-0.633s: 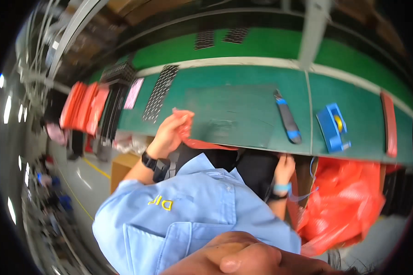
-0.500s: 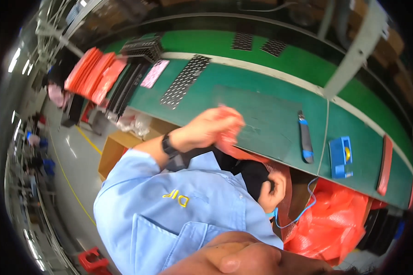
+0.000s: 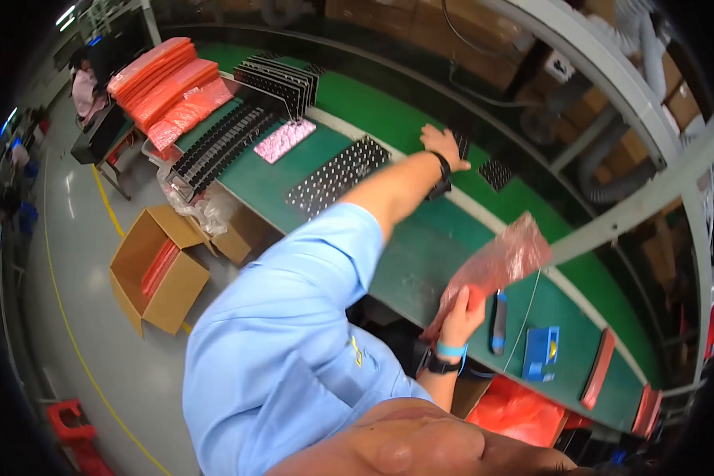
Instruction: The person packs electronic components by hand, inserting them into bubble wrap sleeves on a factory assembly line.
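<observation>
— The pink plastic bag (image 3: 496,266), where is it?

— Low on the right, over the near edge of the green table (image 3: 420,262). The right hand (image 3: 462,308) pinches its lower end, fingers closed on the film; the rest stands up crumpled and slack.

— And the left hand (image 3: 440,144)?

— Stretched far across the table, fingers spread flat on a small black perforated tray (image 3: 462,144) by the pale strip. Nothing is gripped there that I can see.

— How would one do this well?

— I'd say get a firm hold on the tray before lifting it, and keep the bag's mouth open and clear of the table.

— Any packages nearby?

— Near the bag, a blue box (image 3: 541,354) and a dark handled tool (image 3: 498,321). On the floor, an open brown carton (image 3: 160,270) with red sheets inside. Further left, a long black perforated tray (image 3: 337,174), a pink packet (image 3: 284,140), then stacked red bags (image 3: 163,83).
</observation>
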